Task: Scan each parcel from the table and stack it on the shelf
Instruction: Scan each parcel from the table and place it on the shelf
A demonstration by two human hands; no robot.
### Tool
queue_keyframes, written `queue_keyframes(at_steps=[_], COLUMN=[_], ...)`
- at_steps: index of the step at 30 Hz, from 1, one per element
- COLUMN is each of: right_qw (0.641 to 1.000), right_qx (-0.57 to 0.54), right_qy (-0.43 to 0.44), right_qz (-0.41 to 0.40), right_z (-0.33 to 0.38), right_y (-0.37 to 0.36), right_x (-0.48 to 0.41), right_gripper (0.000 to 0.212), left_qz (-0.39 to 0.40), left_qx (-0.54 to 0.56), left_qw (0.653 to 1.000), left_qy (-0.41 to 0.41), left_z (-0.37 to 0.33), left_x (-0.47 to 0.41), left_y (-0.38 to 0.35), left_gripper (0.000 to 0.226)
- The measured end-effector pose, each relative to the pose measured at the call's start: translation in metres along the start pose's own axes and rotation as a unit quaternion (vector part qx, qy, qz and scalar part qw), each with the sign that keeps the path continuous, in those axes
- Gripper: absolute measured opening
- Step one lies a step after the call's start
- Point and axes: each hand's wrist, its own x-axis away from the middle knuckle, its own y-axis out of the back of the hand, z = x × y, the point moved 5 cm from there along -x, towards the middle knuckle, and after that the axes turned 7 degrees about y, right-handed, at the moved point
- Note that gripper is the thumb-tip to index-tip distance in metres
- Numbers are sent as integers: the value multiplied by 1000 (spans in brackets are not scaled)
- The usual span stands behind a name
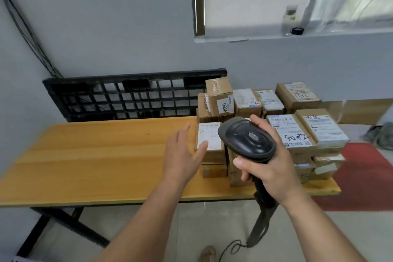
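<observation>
Long wooden counter point(85, 155), right end packed with cardboard parcels point(291, 132), stacked in layers. At the pile's left edge, a small white-labelled parcel point(209, 134): probably light, stiff-walled, tape slick; best gripped across opposite side faces. Left hand point(181, 155) spread wide, fingertips over its label, contact unclear. Right hand point(274, 170) wrapped round black scanner point(248, 140), above the pile.

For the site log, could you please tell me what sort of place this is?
Probably a parcel sorting or storage room: labelled cardboard parcels are piled on a wooden table, the right hand grips a barcode scanner, and a black pallet leans against the wall.
</observation>
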Motion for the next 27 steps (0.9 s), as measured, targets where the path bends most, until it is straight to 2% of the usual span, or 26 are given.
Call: queue_keyframes(at_steps=[6, 12, 22, 27], right_qw=[999, 997, 994, 993], right_qx=[17, 6, 24, 20], right_qy=[-2, -16, -49, -56], right_qz=[-41, -75, -93, -107], right_z=[-2, -10, -31, -39], right_y=[24, 45, 70, 80], right_x=[-24, -54, -81, -81], right_gripper=[88, 87, 87, 87], left_qz=[3, 47, 67, 74], left_qx=[-4, -29, -175, -223], left_qw=[1000, 998, 981, 970], left_qy=[-28, -30, 48, 69], left_z=[-36, -64, -99, -97], left_x=[-57, -118, -182, -195], left_y=[-12, -42, -85, -101], left_gripper=[70, 77, 92, 83])
